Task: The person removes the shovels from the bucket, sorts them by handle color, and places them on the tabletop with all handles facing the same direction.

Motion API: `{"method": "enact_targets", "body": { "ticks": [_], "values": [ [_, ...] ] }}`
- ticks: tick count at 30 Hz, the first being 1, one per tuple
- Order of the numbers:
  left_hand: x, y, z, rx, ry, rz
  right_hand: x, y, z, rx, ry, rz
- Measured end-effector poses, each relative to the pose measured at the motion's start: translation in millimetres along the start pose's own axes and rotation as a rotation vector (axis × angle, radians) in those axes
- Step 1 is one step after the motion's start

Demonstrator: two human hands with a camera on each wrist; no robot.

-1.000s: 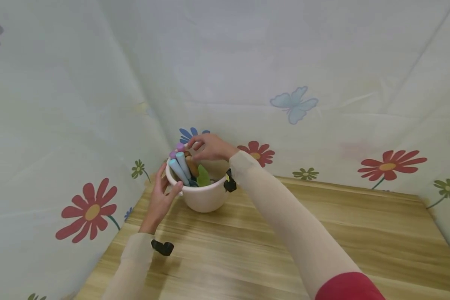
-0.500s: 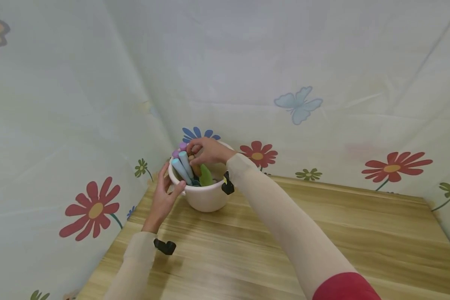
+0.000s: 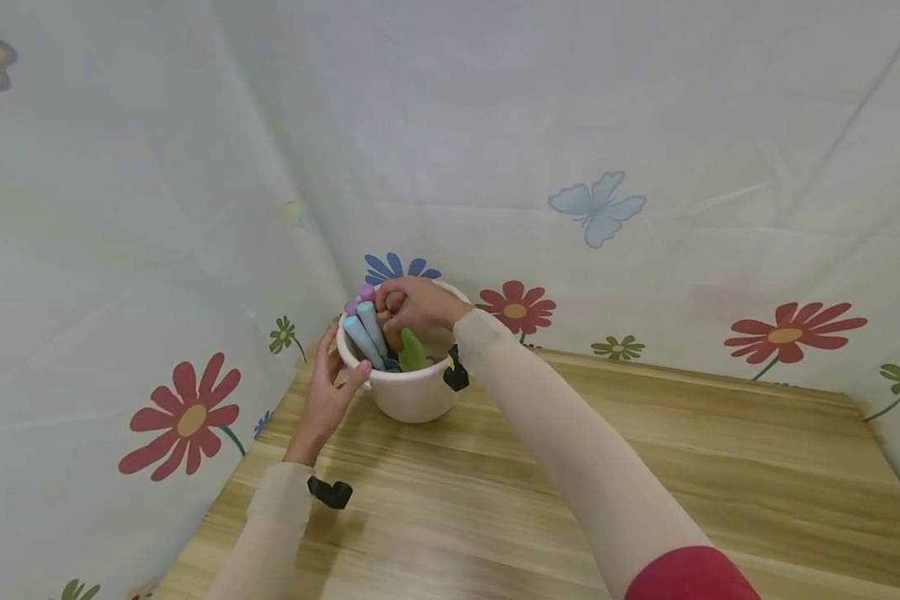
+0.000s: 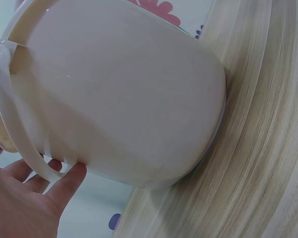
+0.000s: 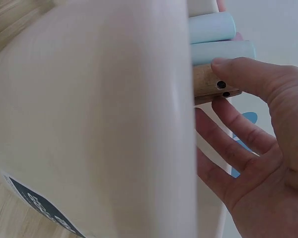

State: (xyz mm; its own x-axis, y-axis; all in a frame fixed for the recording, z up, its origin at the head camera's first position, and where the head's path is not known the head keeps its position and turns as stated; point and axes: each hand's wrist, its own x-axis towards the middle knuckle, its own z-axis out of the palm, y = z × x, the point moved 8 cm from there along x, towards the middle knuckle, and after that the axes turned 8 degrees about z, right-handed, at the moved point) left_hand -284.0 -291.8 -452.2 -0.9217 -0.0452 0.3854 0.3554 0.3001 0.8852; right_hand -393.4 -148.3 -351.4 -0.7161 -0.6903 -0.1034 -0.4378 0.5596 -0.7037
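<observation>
A white bucket [image 3: 412, 402] stands upright at the table's back left corner. My left hand [image 3: 328, 393] holds its left side, thumb at the front rim; in the left wrist view the bucket's curved carrying handle [image 4: 11, 109] passes between thumb and fingers. Inside the bucket lean two light blue handles [image 3: 362, 337], purple-tipped handles [image 3: 366, 292] and a green leaf-shaped piece [image 3: 412, 353]. Reaching over the rim, my right hand [image 3: 423, 302] pinches a brown wooden handle [image 5: 204, 82] with dark holes at its end. The lower parts of these things are hidden by the bucket wall.
The wood-grain table [image 3: 570, 483] runs to the front and right. A white sheet [image 3: 450, 150] printed with flowers and butterflies rises close behind the bucket and along the left. Dark wrist devices [image 3: 330, 492] are strapped to both wrists.
My right hand has sunk slightly and its thumb and fingers have come together on the brown wooden handle. My left hand stays on the bucket; the head view has shifted a little.
</observation>
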Motion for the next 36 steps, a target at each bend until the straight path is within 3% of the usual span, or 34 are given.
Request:
{"method": "enact_targets", "body": {
  "ticks": [15, 24, 36],
  "values": [
    [-0.6, -3.6, -2.1, 0.013, 0.005, 0.002, -2.3, -0.7, 3.9, -0.018, 0.043, -0.012],
    [-2.1, -3.5, -1.6, -0.03, 0.004, -0.019, -2.8, -1.8, 6.3, -0.035, 0.049, -0.04],
    [-0.2, -3.4, -0.1, -0.029, -0.005, -0.029, -1.4, 5.6, 3.0, -0.046, 0.077, 0.01]
  ]
}}
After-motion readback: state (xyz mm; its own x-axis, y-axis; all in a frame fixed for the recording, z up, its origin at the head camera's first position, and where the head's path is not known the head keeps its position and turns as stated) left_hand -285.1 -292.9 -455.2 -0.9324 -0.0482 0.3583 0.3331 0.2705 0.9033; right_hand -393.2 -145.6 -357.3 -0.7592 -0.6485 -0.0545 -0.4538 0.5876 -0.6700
